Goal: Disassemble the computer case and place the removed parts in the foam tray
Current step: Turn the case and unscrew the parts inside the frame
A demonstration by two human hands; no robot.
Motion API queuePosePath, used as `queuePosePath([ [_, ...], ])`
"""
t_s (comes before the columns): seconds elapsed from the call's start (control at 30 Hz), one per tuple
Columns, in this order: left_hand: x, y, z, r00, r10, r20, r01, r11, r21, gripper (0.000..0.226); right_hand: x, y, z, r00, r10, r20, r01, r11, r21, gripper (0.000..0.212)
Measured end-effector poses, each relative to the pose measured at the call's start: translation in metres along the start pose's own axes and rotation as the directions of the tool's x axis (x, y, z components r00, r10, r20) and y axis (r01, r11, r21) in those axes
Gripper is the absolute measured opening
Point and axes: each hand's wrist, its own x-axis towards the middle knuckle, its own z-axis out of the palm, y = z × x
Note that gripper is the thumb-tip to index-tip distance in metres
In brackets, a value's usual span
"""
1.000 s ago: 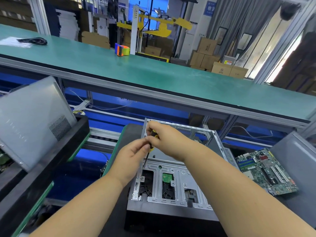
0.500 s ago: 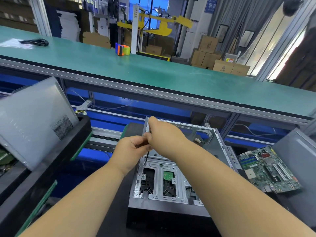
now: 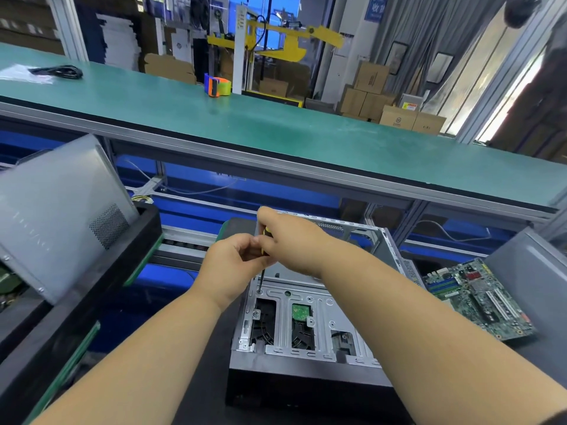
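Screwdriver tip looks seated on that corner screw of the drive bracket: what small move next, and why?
Probably keep turning the black-and-yellow-handled screwdriver to back out the screw. Both the right hand and left hand grip its handle, the shaft stands nearly upright with its tip on the screw, and the silver metal drive bracket sits in the grey computer case.

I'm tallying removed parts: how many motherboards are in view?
1: the green motherboard lies flat to the right of the computer case, beside a grey panel. Others may be hidden behind the arms.
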Motion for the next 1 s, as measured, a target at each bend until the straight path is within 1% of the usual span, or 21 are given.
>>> queuePosePath([
  [0.1,0.000,0.000,0.000,0.999,-0.001,-0.033,0.004,0.997,0.076,0.018,0.002,0.001,-0.007,0.995,-0.053,0.082,0.051,0.998,0.033,0.014],
  [0.17,-0.001,0.000,0.001,0.998,0.004,-0.059,0.003,0.993,0.116,0.017,0.003,0.001,-0.009,0.992,-0.070,0.107,0.065,0.997,0.046,0.014],
  [0.33,-0.007,0.002,0.010,0.989,0.028,-0.148,-0.012,0.995,0.104,0.019,0.002,-0.001,-0.009,0.996,-0.036,0.086,0.028,0.995,0.099,0.014],
  [0.4,-0.010,0.003,0.012,0.986,0.033,-0.166,-0.016,0.994,0.104,0.021,0.000,-0.002,-0.007,0.999,0.011,0.040,-0.014,0.998,0.056,0.017],
  [0.47,-0.011,0.003,0.013,0.986,0.024,-0.163,-0.009,0.996,0.091,0.020,-0.004,-0.002,-0.004,0.996,0.060,-0.060,-0.060,0.998,-0.003,0.019],
  [0.53,-0.011,0.004,0.016,0.988,0.021,-0.156,-0.009,0.997,0.074,0.020,-0.008,-0.003,-0.002,0.978,0.119,-0.174,-0.123,0.992,-0.011,0.018],
  [0.57,-0.011,0.003,0.018,0.988,0.033,-0.149,-0.020,0.996,0.085,0.022,-0.010,-0.004,0.000,0.969,0.138,-0.205,-0.146,0.989,-0.026,0.016],
  [0.63,-0.012,0.000,0.019,0.994,0.072,-0.086,-0.057,0.986,0.159,0.023,-0.013,-0.005,0.008,0.965,0.145,-0.221,-0.162,0.985,-0.065,0.014],
  [0.7,-0.014,-0.007,0.018,0.997,0.070,0.027,-0.075,0.948,0.308,0.025,-0.016,-0.005,0.014,0.960,0.141,-0.240,-0.163,0.984,-0.077,0.018],
  [0.77,-0.015,-0.019,0.014,0.996,0.026,0.086,-0.068,0.843,0.533,0.031,-0.017,-0.004,0.016,0.956,0.141,-0.257,-0.171,0.980,-0.100,0.030],
  [0.8,-0.016,-0.024,0.013,0.997,0.011,0.080,-0.058,0.786,0.615,0.029,-0.016,-0.003,0.017,0.955,0.145,-0.259,-0.181,0.976,-0.119,0.036],
  [0.83,-0.018,-0.028,0.013,0.998,0.000,0.055,-0.036,0.759,0.650,0.023,-0.015,-0.002,0.017,0.954,0.146,-0.263,-0.189,0.971,-0.144,0.041],
  [0.87,-0.020,-0.030,0.014,1.000,-0.014,0.027,-0.006,0.760,0.650,0.016,-0.014,-0.001,0.017,0.953,0.144,-0.268,-0.194,0.966,-0.172,0.043],
  [0.9,-0.023,-0.031,0.014,1.000,-0.029,0.004,0.020,0.767,0.641,0.013,-0.012,-0.001,0.017,0.952,0.140,-0.271,-0.197,0.961,-0.194,0.042],
  [0.97,-0.025,-0.035,0.016,0.999,-0.028,-0.026,0.038,0.775,0.631,0.014,-0.009,0.000,0.018,0.952,0.139,-0.273,-0.197,0.961,-0.194,0.035],
  [1.0,-0.026,-0.036,0.017,0.999,-0.008,-0.034,0.029,0.755,0.655,0.011,-0.008,0.001,0.019,0.951,0.141,-0.275,-0.193,0.966,-0.175,0.031],
])
